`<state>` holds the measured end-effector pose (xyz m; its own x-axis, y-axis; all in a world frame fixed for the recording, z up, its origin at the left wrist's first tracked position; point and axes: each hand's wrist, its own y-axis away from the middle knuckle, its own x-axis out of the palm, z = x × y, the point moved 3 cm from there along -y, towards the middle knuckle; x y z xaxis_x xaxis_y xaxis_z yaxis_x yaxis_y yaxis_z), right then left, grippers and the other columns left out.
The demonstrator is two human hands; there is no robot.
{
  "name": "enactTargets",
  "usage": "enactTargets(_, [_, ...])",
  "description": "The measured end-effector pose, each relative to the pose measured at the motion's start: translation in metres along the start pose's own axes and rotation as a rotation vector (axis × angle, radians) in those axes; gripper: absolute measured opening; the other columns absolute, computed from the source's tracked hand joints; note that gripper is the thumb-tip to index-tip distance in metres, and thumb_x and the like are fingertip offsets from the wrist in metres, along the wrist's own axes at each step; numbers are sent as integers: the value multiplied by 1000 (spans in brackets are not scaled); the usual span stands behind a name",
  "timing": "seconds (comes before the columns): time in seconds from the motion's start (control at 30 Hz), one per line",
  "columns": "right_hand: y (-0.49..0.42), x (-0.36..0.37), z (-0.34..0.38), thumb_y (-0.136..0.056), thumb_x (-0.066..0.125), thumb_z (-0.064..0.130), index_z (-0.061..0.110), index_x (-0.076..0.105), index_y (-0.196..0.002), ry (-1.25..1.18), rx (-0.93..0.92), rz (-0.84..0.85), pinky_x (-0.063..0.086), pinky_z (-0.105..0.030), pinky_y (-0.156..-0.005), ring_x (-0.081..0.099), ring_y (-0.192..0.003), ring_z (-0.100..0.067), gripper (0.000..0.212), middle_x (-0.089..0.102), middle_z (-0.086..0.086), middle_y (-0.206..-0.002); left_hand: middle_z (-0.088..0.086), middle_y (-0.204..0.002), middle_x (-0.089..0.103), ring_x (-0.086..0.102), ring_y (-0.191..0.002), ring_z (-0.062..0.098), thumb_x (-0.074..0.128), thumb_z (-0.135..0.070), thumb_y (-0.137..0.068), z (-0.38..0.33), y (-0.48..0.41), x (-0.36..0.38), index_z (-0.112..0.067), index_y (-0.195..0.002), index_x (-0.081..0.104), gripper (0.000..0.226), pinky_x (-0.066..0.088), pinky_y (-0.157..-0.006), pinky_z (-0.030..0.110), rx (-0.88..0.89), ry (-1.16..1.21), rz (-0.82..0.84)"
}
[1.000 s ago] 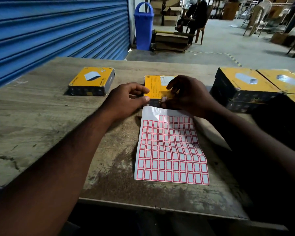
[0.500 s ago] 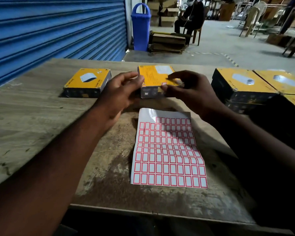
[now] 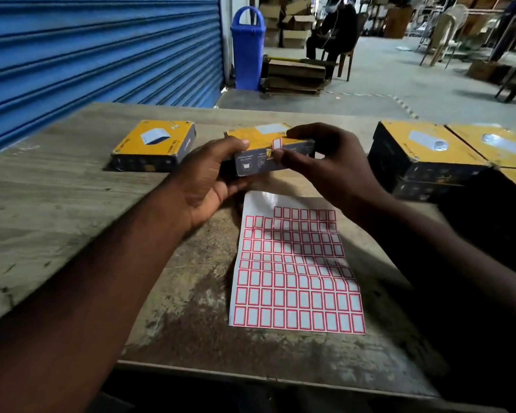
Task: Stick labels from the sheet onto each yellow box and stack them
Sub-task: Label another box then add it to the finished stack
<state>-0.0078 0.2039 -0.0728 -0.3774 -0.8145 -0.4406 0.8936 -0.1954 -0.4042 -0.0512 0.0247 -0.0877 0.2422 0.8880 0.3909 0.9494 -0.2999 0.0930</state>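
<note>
The left hand [image 3: 212,180] grips a yellow box [image 3: 251,166] above the desk [image 3: 57,204], twelve o'clock of the sheet [image 3: 295,269]; the right hand [image 3: 334,168] pinches a label [image 3: 277,143] at its near edge, which wants smoothing flat without creases

Both bare forearms reach forward and angle inward. The left hand [image 3: 209,180] grips the box [image 3: 258,165] from its left end, thumb on top. The right hand [image 3: 337,171] curls over the box's near edge, forefinger and thumb pinching a label [image 3: 277,143].
</note>
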Motion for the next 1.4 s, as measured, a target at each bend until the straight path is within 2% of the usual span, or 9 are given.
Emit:
enactTargets(0.13, [-1, 2, -2, -77, 78, 47, 22, 68, -118, -52, 25, 9, 55, -28, -88, 63, -105, -3, 49, 67, 6, -120, 16, -100, 65, 66, -99, 27, 60, -11, -94, -1, 1, 0, -9, -96, 59, 3, 58, -90, 37, 7, -22, -7])
enactTargets(0.33, [0, 4, -3, -77, 79, 46, 21, 68, -114, 9, -24, -87, 57, -20, -78, 65, -100, -4, 46, 66, 3, -115, 22, -107, 64, 73, -85, 23, 57, -11, -97, 0, 3, 2, 0, -112, 55, 19, 60, -70, 29, 35, -15, 54])
enactTargets(0.43, [5, 4, 2, -77, 80, 42, 17, 68, -111, 86, -82, -139, 50, -7, -67, 64, -94, -3, 44, 65, 0, -111, 23, -105, 65, 74, -85, 24, 56, -10, -97, 0, 5, 3, 3, -108, 55, 16, 61, -71, 29, 46, -43, 69])
enactTargets(0.7, [13, 6, 12, -74, 81, 44, 12, 66, -105, 166, -158, -232, 43, -2, -65, 53, -87, 5, 46, 52, -3, -111, 37, -126, 58, 74, -87, 29, 53, -7, -98, -6, 9, 5, 9, -109, 55, 19, 62, -77, 36, 72, -73, 82])
enactTargets(0.87, [14, 4, 12, -73, 82, 48, 14, 62, -107, 158, -143, -206, 45, -2, -64, 53, -88, 4, 52, 50, -3, -112, 36, -122, 59, 74, -90, 30, 54, -9, -98, -7, 8, 2, 8, -104, 56, 17, 63, -76, 36, 63, -77, 80])
enactTargets(1.03, [7, 7, 4, -64, 86, 52, 27, 57, -119, -7, -17, -14, 59, -25, -79, 64, -101, -6, 68, 56, 5, -125, 25, -103, 65, 73, -84, 26, 54, -9, -98, -9, 7, 4, 2, -94, 58, 13, 62, -68, 32, 78, -114, 56])
enactTargets(1.23, [8, 6, 4, -70, 84, 23, 17, 59, -131, -195, 91, 141, 55, -20, -86, 63, -100, 1, 66, 59, 5, -132, 10, -90, 62, 68, -87, 19, 47, -12, -102, -6, 8, 6, -13, -85, 58, 20, 62, -72, 35, 174, -294, 27])
enactTargets(1.33, [7, 5, 4, -72, 83, 14, 13, 58, -133, -240, 109, 144, 54, -25, -93, 64, -106, -5, 65, 60, 2, -132, 1, -103, 72, 70, -98, 15, 48, -27, -103, -6, 12, 8, -20, -106, 65, 18, 60, -82, 33, 228, -444, 81])
enactTargets(1.4, [6, 5, 5, -75, 82, 10, 12, 57, -134, -225, 91, 157, 54, -21, -91, 64, -104, -1, 64, 60, 3, -131, -15, -106, 72, 67, -100, -4, 55, -40, -99, -5, 17, 10, -26, -120, 61, 26, 56, -87, 20, 286, -624, 98])
